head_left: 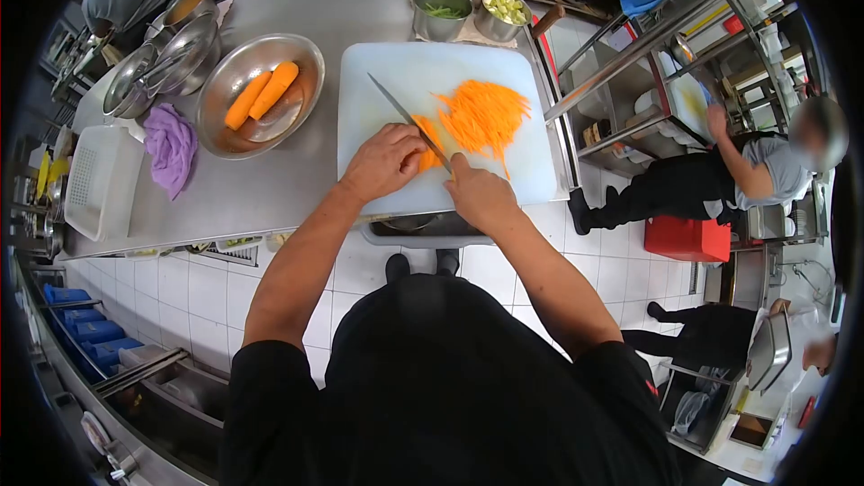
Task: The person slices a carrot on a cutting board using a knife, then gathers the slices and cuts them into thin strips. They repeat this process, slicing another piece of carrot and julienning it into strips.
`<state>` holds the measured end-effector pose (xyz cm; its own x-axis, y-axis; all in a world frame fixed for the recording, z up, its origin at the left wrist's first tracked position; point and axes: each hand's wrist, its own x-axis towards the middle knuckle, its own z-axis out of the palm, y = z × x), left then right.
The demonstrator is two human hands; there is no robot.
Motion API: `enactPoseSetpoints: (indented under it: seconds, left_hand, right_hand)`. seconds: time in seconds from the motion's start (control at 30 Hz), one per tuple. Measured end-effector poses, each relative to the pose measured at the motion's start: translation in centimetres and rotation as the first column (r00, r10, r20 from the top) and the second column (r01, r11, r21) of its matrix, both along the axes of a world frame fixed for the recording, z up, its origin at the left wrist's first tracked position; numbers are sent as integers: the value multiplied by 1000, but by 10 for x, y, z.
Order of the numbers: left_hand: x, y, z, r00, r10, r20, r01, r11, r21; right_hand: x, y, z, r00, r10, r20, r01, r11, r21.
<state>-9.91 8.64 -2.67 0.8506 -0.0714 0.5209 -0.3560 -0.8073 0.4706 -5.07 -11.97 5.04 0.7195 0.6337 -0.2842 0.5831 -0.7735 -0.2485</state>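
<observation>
On a white cutting board (378, 76), my right hand (481, 191) is wrapped round the handle of a knife (396, 104), whose blade points up and to the left. My left hand (387, 162), fingers curled, presses on a piece of carrot (427, 160) beside the blade, partly hidden under the fingers. Shredded carrot (486, 117) lies in a loose pile to the right of the knife. Two peeled whole carrots (273, 92) rest in a metal bowl (216, 81) left of the board.
Metal pots of cut vegetables (441, 25) stand behind the board. A purple cloth (169, 148), a white basket (103, 180) and stacked metal bowls (189, 54) are at the left. One person (747, 166) stands at the right, another (702, 337) lower right.
</observation>
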Motion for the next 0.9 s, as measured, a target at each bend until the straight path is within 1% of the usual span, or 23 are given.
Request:
enactPoseSetpoints:
  seconds: [0.07, 0.1, 0.17, 0.2, 0.27, 0.37, 0.47, 0.5, 0.57, 0.67, 0.77, 0.9]
  left_hand:
    - [-1, 1, 0, 999, -19, 43, 19, 1000, 21]
    - [2, 0, 2, 997, -33, 72, 31, 999, 35]
    - [4, 0, 3, 999, -30, 41, 29, 999, 29]
    - [0, 0, 2, 1000, -25, 18, 24, 999, 25]
    - [0, 0, 1, 999, -16, 36, 16, 1000, 17]
    - [-1, 0, 0, 999, -14, 51, 14, 1000, 3]
    - [-5, -5, 0, 999, 19, 28, -19, 1000, -15]
    - [0, -4, 3, 998, 46, 32, -46, 999, -20]
    - [1, -3, 3, 999, 23, 28, -23, 999, -26]
    - [-1, 1, 0, 1000, 22, 11, -21, 1000, -15]
    - [0, 1, 0, 999, 21, 29, -20, 999, -25]
    - [0, -3, 0, 998, 37, 45, -37, 999, -4]
  right_hand:
    - [6, 5, -3, 997, 46, 65, -48, 998, 34]
    - [3, 2, 5, 997, 45, 58, -47, 999, 23]
    - [2, 3, 32, 996, 69, 60, -69, 998, 1]
    - [-2, -1, 31, 998, 51, 40, -50, 998, -23]
    - [-8, -7, 26, 1000, 16, 3, -16, 997, -71]
    - [-2, -2, -3, 999, -17, -36, 18, 999, 41]
    - [10, 6, 0, 992, 82, 96, -90, 993, 78]
    - [12, 5, 13, 995, 69, 76, -73, 996, 51]
    - [0, 0, 35, 999, 53, 13, -53, 999, -11]
    - [-7, -4, 15, 998, -28, -53, 24, 998, -66]
    - [0, 3, -5, 1000, 14, -10, -13, 999, 29]
    - [5, 4, 32, 998, 50, -24, -51, 998, -31]
